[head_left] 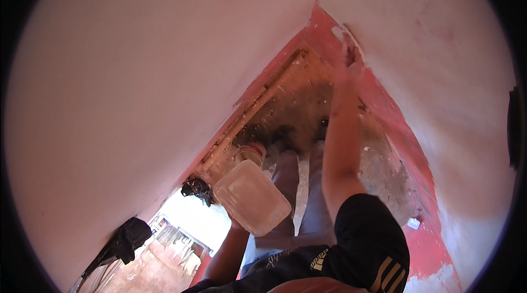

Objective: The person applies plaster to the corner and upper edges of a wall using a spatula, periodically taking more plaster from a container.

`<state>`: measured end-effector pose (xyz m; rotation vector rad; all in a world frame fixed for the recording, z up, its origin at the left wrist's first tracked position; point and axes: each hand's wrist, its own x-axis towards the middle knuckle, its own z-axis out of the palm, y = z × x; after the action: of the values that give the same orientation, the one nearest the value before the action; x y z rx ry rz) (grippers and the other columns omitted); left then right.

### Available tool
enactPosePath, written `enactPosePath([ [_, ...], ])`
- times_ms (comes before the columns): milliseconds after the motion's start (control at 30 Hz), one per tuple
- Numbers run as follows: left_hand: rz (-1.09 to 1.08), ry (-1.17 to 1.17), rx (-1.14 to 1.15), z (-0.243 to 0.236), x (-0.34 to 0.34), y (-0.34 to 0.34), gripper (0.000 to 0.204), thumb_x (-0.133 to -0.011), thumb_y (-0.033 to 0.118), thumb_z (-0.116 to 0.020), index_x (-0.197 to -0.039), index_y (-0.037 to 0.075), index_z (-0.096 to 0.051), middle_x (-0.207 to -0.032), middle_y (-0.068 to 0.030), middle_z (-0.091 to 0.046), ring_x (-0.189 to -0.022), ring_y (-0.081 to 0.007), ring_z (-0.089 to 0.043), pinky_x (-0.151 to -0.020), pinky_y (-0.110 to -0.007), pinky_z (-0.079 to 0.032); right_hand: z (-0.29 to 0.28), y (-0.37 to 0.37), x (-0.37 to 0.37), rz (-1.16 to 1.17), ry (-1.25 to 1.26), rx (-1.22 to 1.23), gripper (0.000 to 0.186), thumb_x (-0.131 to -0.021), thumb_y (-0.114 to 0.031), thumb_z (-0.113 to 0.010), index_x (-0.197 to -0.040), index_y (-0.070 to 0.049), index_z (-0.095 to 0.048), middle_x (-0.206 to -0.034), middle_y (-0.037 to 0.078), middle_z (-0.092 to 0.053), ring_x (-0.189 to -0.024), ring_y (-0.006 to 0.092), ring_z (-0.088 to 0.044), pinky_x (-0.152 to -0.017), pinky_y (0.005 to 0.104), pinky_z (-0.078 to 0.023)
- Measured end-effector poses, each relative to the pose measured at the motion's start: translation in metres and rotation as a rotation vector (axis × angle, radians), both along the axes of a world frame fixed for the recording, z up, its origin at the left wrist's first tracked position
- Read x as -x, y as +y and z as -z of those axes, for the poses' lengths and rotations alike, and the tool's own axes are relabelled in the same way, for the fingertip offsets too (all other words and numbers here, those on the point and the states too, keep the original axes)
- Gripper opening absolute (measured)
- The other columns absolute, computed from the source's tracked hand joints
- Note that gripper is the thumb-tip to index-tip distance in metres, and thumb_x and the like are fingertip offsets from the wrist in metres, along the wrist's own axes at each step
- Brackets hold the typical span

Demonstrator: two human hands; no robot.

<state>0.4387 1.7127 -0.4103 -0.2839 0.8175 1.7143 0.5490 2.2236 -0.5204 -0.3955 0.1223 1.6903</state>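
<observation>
My left hand point(236, 224) is closed under the near edge of a whitish rectangular plastic tub point(252, 198), its fingers mostly hidden behind it. The tub is held tilted in front of my legs. Far ahead, near the corner, my right arm is stretched out to the right wall point(439, 46). My right hand point(349, 65) is blurred but closed around a thin flat tool point(347, 30), apparently a putty knife, whose edge lies against the wall. A white smear point(338, 32) marks the red band point(324, 32) beside it.
A bucket point(251, 153) stands on the stained floor point(302, 92) beyond the tub. A black bag point(197, 190) lies near the left wall point(153, 84), with a dark cloth item point(129, 238) closer to me. A small white object point(413, 223) is at the right wall's foot.
</observation>
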Motion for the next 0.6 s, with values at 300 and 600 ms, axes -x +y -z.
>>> enactPosePath([
  [300, -0.008, 0.0, 0.017, -0.001, 0.0, -0.008, 0.082, -0.09, 0.075, -0.03, -0.149, 0.019, -0.033, -0.147, -0.0062, -0.044, -0.13, -0.0314, -0.047, -0.108, -0.052, -0.04, 0.045, 0.008, -0.012, -0.116, -1.16, -0.258, 0.036, -0.098, -0.003, -0.048, -0.131, 0.009, -0.047, -0.128, 0.017, -0.057, -0.123, 0.031, -0.054, -0.11, 0.0446, -0.045],
  [600, 0.03, -0.073, -0.054, 0.017, -0.013, 0.031, 0.081, -0.09, 0.074, -0.03, -0.149, 0.018, -0.033, -0.146, -0.0064, -0.044, -0.13, -0.0312, -0.047, -0.108, -0.052, -0.04, 0.114, 0.031, -0.011, -0.022, -0.77, 0.002, 0.029, -0.096, -0.006, -0.055, -0.123, 0.001, -0.054, -0.116, 0.012, -0.064, -0.113, 0.0291, -0.061, -0.104, 0.043, -0.049],
])
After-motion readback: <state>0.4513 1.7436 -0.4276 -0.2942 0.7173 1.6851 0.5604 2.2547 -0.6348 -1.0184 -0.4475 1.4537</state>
